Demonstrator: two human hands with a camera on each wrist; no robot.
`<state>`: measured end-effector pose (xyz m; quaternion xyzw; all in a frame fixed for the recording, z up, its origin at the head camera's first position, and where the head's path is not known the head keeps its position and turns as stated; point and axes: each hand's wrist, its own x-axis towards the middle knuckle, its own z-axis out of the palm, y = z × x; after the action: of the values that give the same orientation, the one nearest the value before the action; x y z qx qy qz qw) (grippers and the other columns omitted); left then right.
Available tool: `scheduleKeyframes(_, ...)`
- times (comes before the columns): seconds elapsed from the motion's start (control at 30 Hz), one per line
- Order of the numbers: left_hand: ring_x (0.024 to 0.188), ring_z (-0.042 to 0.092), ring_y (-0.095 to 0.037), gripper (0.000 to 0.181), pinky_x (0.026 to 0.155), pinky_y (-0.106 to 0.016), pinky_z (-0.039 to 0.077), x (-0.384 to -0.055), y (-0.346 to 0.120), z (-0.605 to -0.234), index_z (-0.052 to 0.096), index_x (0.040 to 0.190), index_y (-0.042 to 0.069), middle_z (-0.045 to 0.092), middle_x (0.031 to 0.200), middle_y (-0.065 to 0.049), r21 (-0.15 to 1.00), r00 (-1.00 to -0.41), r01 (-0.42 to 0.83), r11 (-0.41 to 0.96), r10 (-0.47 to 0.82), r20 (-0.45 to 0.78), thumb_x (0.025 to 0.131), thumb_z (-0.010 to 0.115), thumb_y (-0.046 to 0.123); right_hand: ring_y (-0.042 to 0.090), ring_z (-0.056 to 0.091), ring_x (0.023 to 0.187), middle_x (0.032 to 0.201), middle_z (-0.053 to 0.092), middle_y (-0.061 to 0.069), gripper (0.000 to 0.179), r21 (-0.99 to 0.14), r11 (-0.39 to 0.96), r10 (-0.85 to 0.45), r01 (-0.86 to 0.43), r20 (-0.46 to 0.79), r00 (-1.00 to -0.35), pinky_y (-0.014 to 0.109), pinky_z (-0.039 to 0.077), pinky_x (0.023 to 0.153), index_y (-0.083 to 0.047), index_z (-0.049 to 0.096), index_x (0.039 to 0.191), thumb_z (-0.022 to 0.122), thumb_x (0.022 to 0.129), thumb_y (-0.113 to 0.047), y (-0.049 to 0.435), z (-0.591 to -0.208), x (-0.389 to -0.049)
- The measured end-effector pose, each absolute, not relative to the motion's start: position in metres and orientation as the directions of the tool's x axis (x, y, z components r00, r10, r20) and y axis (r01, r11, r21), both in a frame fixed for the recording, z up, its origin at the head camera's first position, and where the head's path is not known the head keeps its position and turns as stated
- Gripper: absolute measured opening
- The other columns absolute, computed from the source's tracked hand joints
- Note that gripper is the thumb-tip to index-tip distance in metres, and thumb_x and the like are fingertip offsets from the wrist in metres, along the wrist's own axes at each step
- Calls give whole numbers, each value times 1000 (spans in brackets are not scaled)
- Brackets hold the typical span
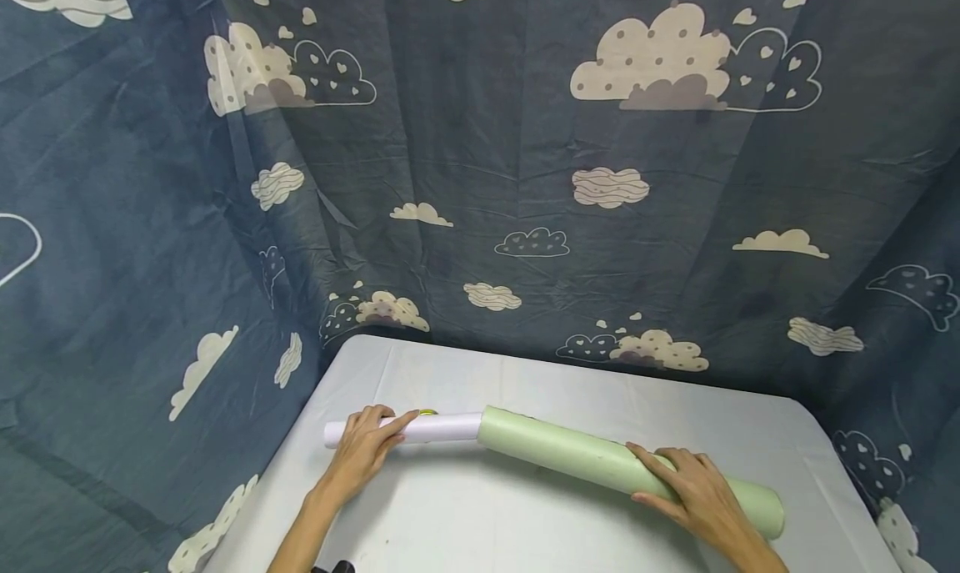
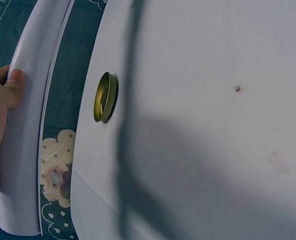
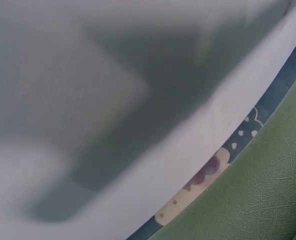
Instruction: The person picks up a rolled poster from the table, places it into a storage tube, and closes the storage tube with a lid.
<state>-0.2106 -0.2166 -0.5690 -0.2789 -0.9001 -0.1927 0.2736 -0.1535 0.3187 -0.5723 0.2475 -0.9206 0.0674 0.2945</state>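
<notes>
My left hand [image 1: 362,446] grips a thin white paper tube [image 1: 450,428], thumb and fingers on either side of it. In the left wrist view a lengthwise edge runs along this white tube [image 2: 25,150]. Its right end meets the left end of a thicker pale green tube [image 1: 558,448], and the two form a slight bend. My right hand [image 1: 693,491] holds the green tube near its right end, fingers over the top and thumb on the near side. Up close, the green tube [image 3: 258,190] has a creased, leathery surface. Both tubes are held up, casting shadows below.
A gold metal jar lid [image 2: 106,97] lies on the white table [image 1: 450,515], mostly behind the white tube in the head view. A dark blue cloth [image 1: 480,139] with cloud prints hangs around the table. A small black object [image 1: 343,566] shows beside the left forearm.
</notes>
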Motion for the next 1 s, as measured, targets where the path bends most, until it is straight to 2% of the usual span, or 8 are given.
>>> scheduleKeyframes(0.2,95,62,-29,44,89,-47,46,-211,-210,-569,72,132,21,66,105,-9,202,-686,634,746,421,593,88,76,16,17,66,87,100,70,0,72,26,854,-440,-520,571,-693,39,49,72,-32,64,142,77,79,-65,310,-568,-152)
scheduleKeyframes(0.3,96,62,-26,44,91,-46,47,-209,-206,-567,72,132,23,67,104,-7,198,-683,643,740,436,586,89,75,18,16,66,87,101,70,-2,72,20,842,-452,-539,572,-685,38,49,72,-32,64,142,78,79,-64,307,-564,-152)
scheduleKeyframes(0.63,99,62,-21,41,90,-43,45,-205,-191,-565,72,131,26,68,107,-3,210,-675,674,708,475,565,91,74,21,12,64,89,102,68,-5,70,32,806,-504,-591,561,-657,37,51,73,-34,63,142,77,80,-63,292,-556,-149)
scheduleKeyframes(0.77,99,61,-18,41,90,-42,46,-204,-185,-567,72,132,26,69,109,-3,181,-652,692,699,498,572,90,73,23,12,64,89,103,68,-6,69,29,789,-519,-614,565,-641,37,52,73,-34,63,142,77,81,-63,289,-556,-149)
scheduleKeyframes(1.0,98,62,-20,41,89,-43,46,-203,-180,-567,73,130,26,69,108,-4,185,-642,701,688,497,583,89,74,23,11,64,89,103,68,-6,69,30,787,-524,-617,560,-641,36,52,73,-33,64,142,76,82,-64,284,-558,-147)
